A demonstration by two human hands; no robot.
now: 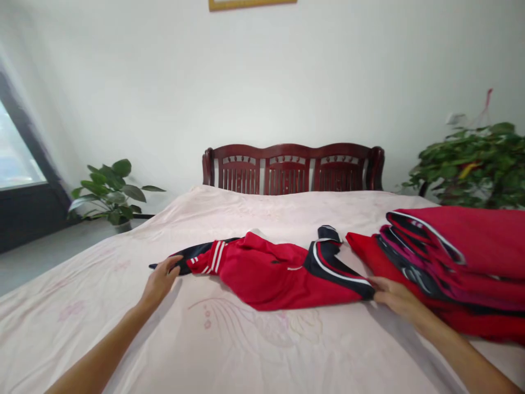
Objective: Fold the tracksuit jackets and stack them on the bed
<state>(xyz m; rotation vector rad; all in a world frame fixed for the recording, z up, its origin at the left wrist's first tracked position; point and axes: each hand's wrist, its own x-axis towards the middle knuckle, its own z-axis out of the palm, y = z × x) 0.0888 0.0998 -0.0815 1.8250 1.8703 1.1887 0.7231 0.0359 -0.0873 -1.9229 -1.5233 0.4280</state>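
A red track jacket [266, 275] with black and white striped sleeves lies bunched and folded on a pale pink bedsheet [98, 339]. My left hand [161, 280] pinches the dark sleeve end at the jacket's left side. At its right side, my right hand [392, 294] grips the black sleeve edge with the white stripe. Just beyond my right hand, a stack of folded red garments [455, 257] with black and pink trim rests on the bed.
A dark red wooden headboard [293, 172] stands against the white wall at the bed's far end. Leafy potted plants stand beyond both far corners [110, 191] [467, 167]. A window [16, 153] is at the far left.
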